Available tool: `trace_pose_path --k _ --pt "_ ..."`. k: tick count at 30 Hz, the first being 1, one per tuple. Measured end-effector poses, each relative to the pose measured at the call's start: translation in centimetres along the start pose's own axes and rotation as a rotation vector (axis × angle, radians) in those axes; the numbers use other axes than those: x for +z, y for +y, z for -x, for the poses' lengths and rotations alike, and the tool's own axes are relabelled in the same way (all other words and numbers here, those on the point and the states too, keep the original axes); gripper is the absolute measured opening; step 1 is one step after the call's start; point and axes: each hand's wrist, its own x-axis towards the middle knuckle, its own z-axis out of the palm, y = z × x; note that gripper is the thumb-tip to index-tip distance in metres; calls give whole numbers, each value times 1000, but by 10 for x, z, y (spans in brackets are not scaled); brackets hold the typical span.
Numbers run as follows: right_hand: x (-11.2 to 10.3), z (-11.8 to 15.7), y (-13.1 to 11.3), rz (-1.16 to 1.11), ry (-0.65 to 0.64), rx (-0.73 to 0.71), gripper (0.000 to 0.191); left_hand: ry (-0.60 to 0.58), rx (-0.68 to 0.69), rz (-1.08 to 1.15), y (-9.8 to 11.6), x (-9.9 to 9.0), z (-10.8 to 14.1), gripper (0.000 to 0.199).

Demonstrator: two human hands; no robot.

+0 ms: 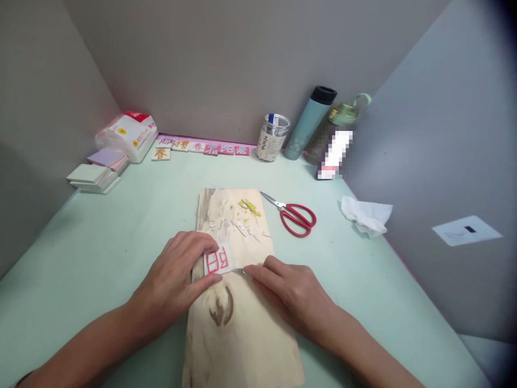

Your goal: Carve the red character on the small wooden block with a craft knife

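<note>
Pinches the red-marked tile (218,260) between thumb and fingers of the left hand (172,275), on the wooden board (246,334). Grips a thin metal tool (239,270) in pressed-together fingers of the right hand (293,285), at the tile's four o'clock. Has scissors (298,219) at two o'clock, shavings (250,207) at one.

"What does the pale green table (129,221) carry?"

"A wooden board (250,328) in the middle, red-handled scissors (281,206) near its far corner, a crumpled tissue (367,215) farther right."

"And toward the back?"

"Stacked tiles (91,175), a tissue pack (131,134), lettered tiles (197,147), a jar (270,144) and two bottles (306,125)."
</note>
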Motion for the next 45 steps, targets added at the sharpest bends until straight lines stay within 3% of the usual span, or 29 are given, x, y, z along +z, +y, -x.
trace_pose_path --k 10,32,37,41,45 --pt "6 -1 -9 253 74 -32 25 7 -2 35 -3 2 0 28" --pt "12 -6 -23 292 100 105 29 17 38 31 -3 1 0 24" --pt "14 -14 -14 324 80 183 23 7 40 42 -3 0 0 23" --pt "14 -20 0 239 108 277 20 10 40 53 -4 1 1 23" --pt "11 -16 4 48 167 250 25 5 27 64 -5 1 1 25"
